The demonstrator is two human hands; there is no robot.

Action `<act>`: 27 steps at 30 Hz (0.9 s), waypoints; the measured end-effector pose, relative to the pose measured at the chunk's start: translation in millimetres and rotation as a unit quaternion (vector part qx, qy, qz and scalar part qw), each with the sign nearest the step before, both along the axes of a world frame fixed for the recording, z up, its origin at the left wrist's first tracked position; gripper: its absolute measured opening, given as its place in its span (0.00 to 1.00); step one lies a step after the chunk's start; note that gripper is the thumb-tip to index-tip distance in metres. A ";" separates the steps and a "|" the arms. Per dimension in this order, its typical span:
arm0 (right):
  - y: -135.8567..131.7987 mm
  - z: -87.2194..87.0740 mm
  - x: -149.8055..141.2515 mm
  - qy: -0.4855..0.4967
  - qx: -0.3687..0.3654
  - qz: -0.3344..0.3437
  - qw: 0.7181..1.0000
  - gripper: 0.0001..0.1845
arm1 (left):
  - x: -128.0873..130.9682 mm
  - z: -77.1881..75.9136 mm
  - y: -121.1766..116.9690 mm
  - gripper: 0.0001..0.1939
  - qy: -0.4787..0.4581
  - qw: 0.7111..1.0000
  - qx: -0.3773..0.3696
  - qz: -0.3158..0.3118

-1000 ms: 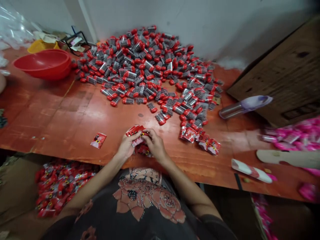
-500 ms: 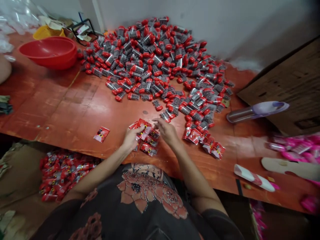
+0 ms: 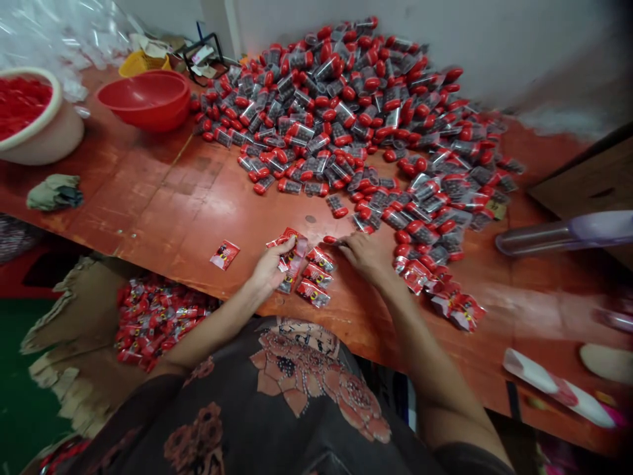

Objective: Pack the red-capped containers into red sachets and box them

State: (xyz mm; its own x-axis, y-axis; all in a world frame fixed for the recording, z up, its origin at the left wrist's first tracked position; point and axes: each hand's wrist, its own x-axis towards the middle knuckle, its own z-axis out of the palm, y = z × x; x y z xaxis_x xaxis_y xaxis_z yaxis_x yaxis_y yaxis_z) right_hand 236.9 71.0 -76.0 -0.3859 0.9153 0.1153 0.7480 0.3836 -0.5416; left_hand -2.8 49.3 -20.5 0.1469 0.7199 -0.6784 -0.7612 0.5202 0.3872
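Note:
My left hand [image 3: 270, 267] is closed on red printed packets [image 3: 291, 254], thumb on top, just above the table. Beside it, three filled red packets [image 3: 314, 292] lie in a short column. Right of these, my right hand [image 3: 366, 256] pinches a small red-capped clear tube [image 3: 329, 239], its cap pointing left toward the packets; the fingers hide most of the tube. One flat red packet [image 3: 225, 254] lies alone left of my left hand. A large heap of red-capped tubes with dark contents [image 3: 316, 142] spreads behind both hands.
More filled packets [image 3: 457, 307] lie at right. A red bowl [image 3: 143, 99], a white tub of red pieces [image 3: 64, 128] and a crumpled cloth [image 3: 54, 192] stand left. Below the table edge, a torn carton [image 3: 74, 349] holds red packets. A purple-and-clear object [image 3: 539, 237] is at far right.
My right hand has moved right, away from the packets, and now pinches a red-capped tube. My left hand keeps its packets. The view has turned left, bringing the white tub into sight.

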 end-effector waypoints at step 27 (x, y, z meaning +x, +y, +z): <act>-71.3 62.1 -76.5 0.382 -0.171 -0.133 0.898 0.16 | 3.5 5.7 -18.2 0.15 0.172 0.960 0.214 0.058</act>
State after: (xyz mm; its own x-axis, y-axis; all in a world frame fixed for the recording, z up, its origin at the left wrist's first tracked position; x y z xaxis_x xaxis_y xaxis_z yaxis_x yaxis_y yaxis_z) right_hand 160.3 -0.3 -13.8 -0.0759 0.9957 -0.0529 0.1486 -0.0412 -0.9880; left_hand 0.7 31.1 -14.8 -0.1314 0.9411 -0.3116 -0.5931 0.1772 0.7854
